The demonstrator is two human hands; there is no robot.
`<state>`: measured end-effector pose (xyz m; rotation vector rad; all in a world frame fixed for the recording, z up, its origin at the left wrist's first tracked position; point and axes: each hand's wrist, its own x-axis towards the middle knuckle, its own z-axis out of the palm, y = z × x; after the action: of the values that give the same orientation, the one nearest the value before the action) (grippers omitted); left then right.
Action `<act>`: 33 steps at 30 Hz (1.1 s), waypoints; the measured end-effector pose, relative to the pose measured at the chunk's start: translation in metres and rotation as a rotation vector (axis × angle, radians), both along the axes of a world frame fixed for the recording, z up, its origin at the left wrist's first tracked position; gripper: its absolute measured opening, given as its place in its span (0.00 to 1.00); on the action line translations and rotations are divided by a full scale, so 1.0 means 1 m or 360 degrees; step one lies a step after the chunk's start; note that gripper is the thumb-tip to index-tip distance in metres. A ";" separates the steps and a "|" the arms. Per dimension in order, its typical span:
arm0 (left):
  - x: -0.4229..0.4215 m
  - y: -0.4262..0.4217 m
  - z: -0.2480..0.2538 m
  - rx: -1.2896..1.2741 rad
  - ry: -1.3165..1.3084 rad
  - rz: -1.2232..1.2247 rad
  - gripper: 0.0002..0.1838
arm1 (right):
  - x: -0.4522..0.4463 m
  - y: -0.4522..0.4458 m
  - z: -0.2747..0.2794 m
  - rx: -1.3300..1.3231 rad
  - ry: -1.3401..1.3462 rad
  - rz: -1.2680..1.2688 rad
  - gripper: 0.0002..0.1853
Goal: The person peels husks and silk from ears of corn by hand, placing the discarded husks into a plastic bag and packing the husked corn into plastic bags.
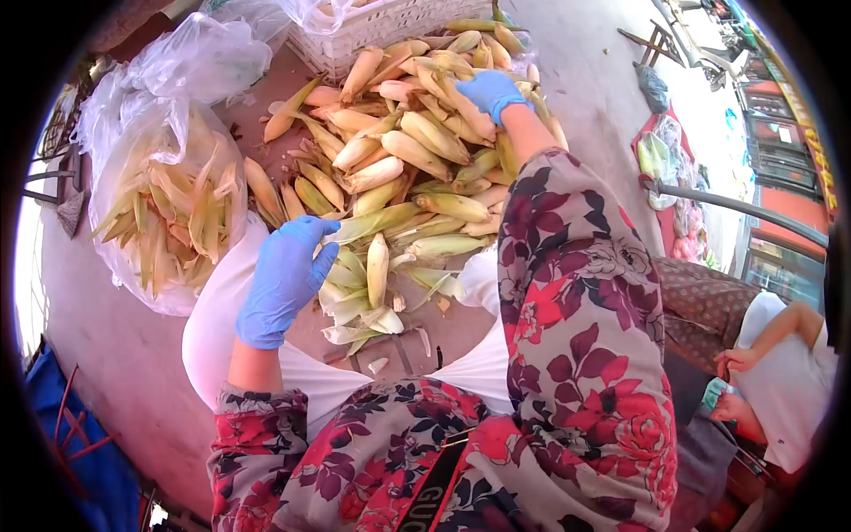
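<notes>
My left hand point(288, 275), in a blue glove, is at the near left side of a heap of corn. Its thumb and fingers are apart, and the fingertips are beside a pale green corn husk point(377, 222). My right hand point(492, 94), also in a blue glove, reaches to the far side of the heap. Its fingers curl down over an ear of corn point(470, 113); their undersides are hidden. Many ears in the heap point(417, 142) still wear thin, pale husks. Between my knees, peeled husks point(350, 301) lie around an upright ear of corn point(378, 269).
A clear plastic bag point(133, 257) full of husks stands at the left. Behind the heap is a white plastic crate point(355, 40). A person in a white shirt point(784, 377) sits at the right. A blue cloth point(84, 443) lies at the lower left.
</notes>
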<state>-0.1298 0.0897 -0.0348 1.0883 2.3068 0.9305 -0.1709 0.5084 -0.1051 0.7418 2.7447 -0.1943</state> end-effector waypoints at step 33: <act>0.154 0.004 0.035 0.1039 -0.1688 -0.0128 0.30 | 0.262 -0.243 0.196 -0.2223 0.1563 -0.0496 0.12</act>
<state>0.0238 0.0934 0.0001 0.6048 1.1037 1.7398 0.0909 0.2649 0.0913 0.6303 2.1257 -2.6826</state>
